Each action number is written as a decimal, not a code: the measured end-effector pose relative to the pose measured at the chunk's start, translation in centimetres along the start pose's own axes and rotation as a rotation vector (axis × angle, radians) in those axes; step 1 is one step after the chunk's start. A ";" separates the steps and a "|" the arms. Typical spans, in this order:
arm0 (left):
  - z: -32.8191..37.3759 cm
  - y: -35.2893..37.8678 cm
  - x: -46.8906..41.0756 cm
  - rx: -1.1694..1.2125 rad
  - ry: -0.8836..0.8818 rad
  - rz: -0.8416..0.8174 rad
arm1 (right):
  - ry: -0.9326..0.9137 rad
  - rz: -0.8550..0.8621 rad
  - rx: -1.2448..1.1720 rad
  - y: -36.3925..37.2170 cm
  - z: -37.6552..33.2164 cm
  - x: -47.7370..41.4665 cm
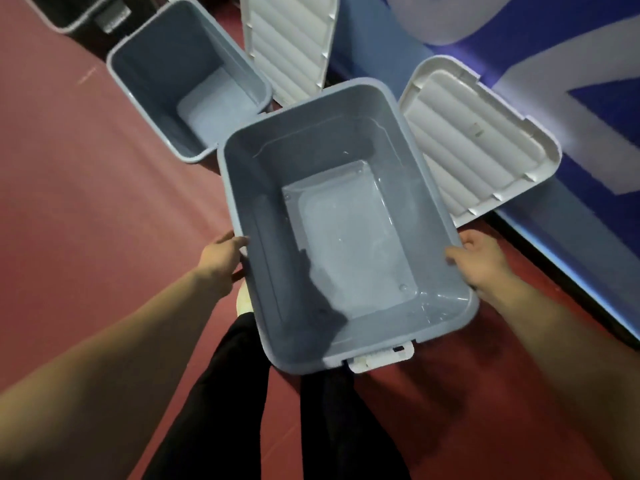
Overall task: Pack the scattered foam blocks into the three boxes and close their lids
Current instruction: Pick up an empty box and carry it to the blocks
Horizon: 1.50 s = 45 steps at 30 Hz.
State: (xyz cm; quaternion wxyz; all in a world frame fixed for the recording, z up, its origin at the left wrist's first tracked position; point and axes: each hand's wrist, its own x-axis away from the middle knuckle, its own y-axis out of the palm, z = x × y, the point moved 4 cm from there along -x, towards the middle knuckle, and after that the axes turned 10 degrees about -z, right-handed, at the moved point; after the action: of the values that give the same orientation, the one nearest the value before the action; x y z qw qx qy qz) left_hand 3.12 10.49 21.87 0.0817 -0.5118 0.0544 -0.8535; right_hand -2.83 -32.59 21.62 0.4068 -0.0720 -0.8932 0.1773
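In the head view, the person holds the near box [263,237] by its two long sides. The left hand [221,258] is at 9 o'clock of the box, thumb along the rim and fingers tucked out of sight beneath it. The right hand [478,261] is at 3 o'clock, thumb hooked over the rim. Both hands grip it. The box is empty. It overlaps the person's black trousers [225,393], so it looks to be lifted off the red floor [86,202].

Its white lid [481,140] hangs open at 2 o'clock, and a white latch [381,358] sits on the near rim at 6 o'clock. A second box [156,81], also empty, stands at 11 o'clock with its own lid [287,46] thrown back. A dark container [69,15] at the top left edge may be the third box, but that cannot be told. No foam blocks are in view.

The step in hand appears to be placing this box for loading. To do it well:

- Keep both grips level so the hinged lid does not swing.
- Set the box down flat on the floor with its mouth clear of the second box.
- Leave the lid room to fold over later.
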 end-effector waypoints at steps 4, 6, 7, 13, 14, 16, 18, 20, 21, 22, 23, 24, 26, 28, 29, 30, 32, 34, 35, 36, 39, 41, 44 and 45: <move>-1.7 -4.4 6.3 0.017 -0.025 -0.070 | -0.096 -0.033 0.002 -0.6 -6.8 6.1; -3.3 -5.9 9.2 -0.018 -0.033 -0.097 | -0.125 -0.028 0.014 -0.2 -9.2 8.6; -3.7 -6.5 10.2 -0.029 -0.019 -0.106 | -0.127 -0.020 0.006 0.2 -9.9 9.4; -5.6 -13.5 16.4 0.054 0.103 -0.079 | -0.145 -0.056 0.031 5.1 -13.4 16.5; -6.3 -15.7 17.6 0.081 0.121 -0.057 | -0.156 -0.074 0.044 6.8 -14.0 17.9; -7.3 -18.4 19.2 0.113 0.138 -0.021 | -0.150 -0.103 0.067 8.9 -14.2 19.6; -8.6 -22.3 21.5 0.195 0.157 0.038 | -0.140 -0.165 0.085 12.6 -14.6 22.2; -9.9 -25.7 23.6 0.259 0.185 0.111 | -0.140 -0.208 0.113 16.0 -15.0 24.4; -11.5 -28.6 25.0 0.290 0.192 0.158 | -0.148 -0.240 0.148 18.8 -15.2 25.9; -12.5 -30.4 26.0 0.295 0.202 0.199 | -0.150 -0.250 0.181 20.6 -15.4 26.9; -14.9 -33.6 27.7 0.318 0.191 0.251 | -0.164 -0.281 0.226 24.0 -15.4 28.7; -17.2 -36.5 29.3 0.343 0.189 0.303 | -0.171 -0.305 0.269 27.1 -15.6 30.6; -21.5 -41.5 32.1 0.383 0.179 0.382 | -0.203 -0.351 0.333 32.6 -16.0 33.9; -25.3 -46.0 35.2 0.427 0.168 0.460 | -0.239 -0.385 0.394 37.8 -16.6 37.1; -27.2 -48.3 36.8 0.457 0.164 0.502 | -0.257 -0.415 0.413 40.5 -16.9 39.0; -29.7 -51.2 38.7 0.491 0.153 0.552 | -0.277 -0.460 0.429 44.0 -17.3 41.4; -33.4 -55.2 41.7 0.546 0.132 0.614 | -0.354 -0.509 0.468 49.5 -18.6 45.7; -36.5 -58.7 44.2 0.601 0.118 0.677 | -0.413 -0.568 0.507 54.5 -19.8 49.9; -38.0 -60.8 45.3 0.646 0.117 0.716 | -0.447 -0.606 0.540 57.5 -20.7 51.9; -38.7 -61.5 45.8 0.662 0.114 0.736 | -0.466 -0.615 0.562 58.6 -21.2 53.0; -41.1 -65.5 46.7 0.775 0.099 0.810 | -0.525 -0.688 0.625 65.1 -23.6 56.1; -42.2 -68.2 46.2 0.859 0.088 0.841 | -0.566 -0.726 0.663 69.6 -25.4 57.3; -42.5 -72.3 44.6 0.958 0.083 0.886 | -0.610 -0.795 0.706 76.4 -28.5 58.6; -42.1 -73.5 44.3 0.973 0.072 0.908 | -0.626 -0.813 0.724 78.4 -29.5 58.8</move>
State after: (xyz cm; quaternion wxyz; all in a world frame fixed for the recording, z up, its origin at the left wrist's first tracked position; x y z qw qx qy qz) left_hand -60.70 74.36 53.32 0.6528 -0.3141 -0.1244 -0.6780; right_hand -20.54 63.71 51.29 0.1594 0.4711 -0.8093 0.3124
